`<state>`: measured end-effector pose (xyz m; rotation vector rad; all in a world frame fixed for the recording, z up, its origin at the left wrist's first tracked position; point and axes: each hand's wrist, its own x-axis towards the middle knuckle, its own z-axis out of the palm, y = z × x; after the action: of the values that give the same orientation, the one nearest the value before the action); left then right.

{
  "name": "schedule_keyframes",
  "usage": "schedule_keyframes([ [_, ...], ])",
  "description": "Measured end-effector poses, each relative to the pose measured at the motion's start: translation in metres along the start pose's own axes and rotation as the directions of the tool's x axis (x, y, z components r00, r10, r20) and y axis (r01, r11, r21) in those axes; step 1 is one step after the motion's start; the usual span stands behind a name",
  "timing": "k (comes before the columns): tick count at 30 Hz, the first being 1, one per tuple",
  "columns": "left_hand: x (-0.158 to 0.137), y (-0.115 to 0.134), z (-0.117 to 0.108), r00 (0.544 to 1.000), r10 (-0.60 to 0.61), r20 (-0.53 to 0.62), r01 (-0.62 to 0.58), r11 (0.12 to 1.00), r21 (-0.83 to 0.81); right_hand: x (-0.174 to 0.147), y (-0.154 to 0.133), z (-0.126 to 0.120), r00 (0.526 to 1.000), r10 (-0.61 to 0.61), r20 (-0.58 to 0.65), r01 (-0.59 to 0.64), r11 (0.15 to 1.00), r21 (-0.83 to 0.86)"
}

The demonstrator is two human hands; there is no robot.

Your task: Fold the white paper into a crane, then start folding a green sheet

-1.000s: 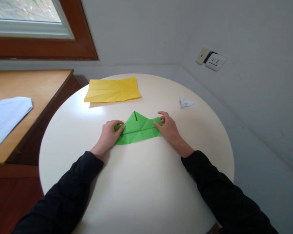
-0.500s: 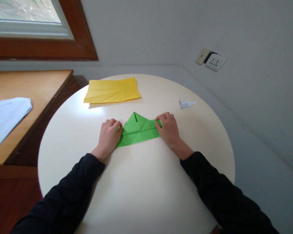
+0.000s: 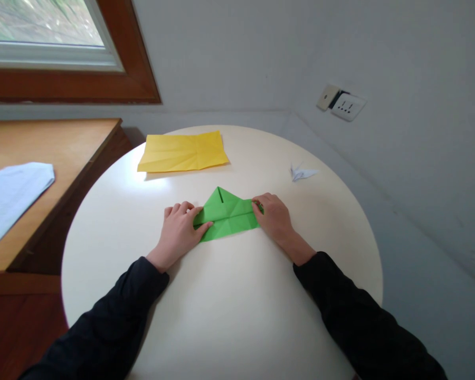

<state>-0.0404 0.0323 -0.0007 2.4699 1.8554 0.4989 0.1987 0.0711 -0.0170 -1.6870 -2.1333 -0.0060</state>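
Observation:
A green sheet of folding paper [image 3: 230,214] lies on the round white table, with a peak at its top and a crosswise fold along its length. My left hand [image 3: 180,227] holds its left end, the thumb laid over the lower flap and the index fingertip at the upper edge; a gap with green paper shows between them. What the other left fingers do beneath is hidden. At the opposite end, my right hand [image 3: 275,215] is closed, pinching the paper's right corner between thumb and index finger.
Behind the green paper lies a folded yellow sheet [image 3: 184,153]. A small white folded-paper bird [image 3: 302,173] is at the table's right rear. On the wooden desk [image 3: 79,138] to the left rests a pale folded item [image 3: 18,198]. A wall socket [image 3: 347,106] is at upper right.
My left thumb has opened away from the index finger and slid right onto the lower flap. The right hand keeps its pinch. The whole view has shifted slightly.

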Motion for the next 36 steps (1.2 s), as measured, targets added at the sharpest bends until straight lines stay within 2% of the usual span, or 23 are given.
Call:
schedule_keyframes([
  [5,-0.001,0.0,0.001,1.0,-0.014,0.017,0.014,1.0,-0.007,-0.001,0.002,0.001,1.0,-0.013,-0.021,0.014,1.0,0.022],
  [14,0.002,-0.007,0.005,0.999,-0.003,-0.04,0.004,0.999,0.034,-0.006,0.005,0.009,0.993,-0.099,-0.068,0.107,0.985,0.133],
  [21,0.003,-0.012,0.008,0.998,-0.006,-0.065,0.006,1.0,-0.002,-0.005,0.009,0.013,0.993,-0.1,-0.065,0.11,0.98,0.167],
  [24,0.003,-0.014,0.011,0.995,-0.016,-0.101,0.007,0.997,-0.081,-0.005,0.01,0.014,0.993,-0.095,-0.073,0.107,0.977,0.186],
  [28,0.003,-0.016,0.015,0.987,-0.061,-0.15,0.02,0.965,-0.262,-0.003,0.012,0.017,0.993,-0.081,-0.09,0.098,0.972,0.212],
  [36,0.007,-0.009,0.01,0.956,-0.239,-0.172,0.122,0.853,-0.508,0.002,0.016,0.018,0.995,-0.029,-0.091,0.051,0.964,0.259],
])
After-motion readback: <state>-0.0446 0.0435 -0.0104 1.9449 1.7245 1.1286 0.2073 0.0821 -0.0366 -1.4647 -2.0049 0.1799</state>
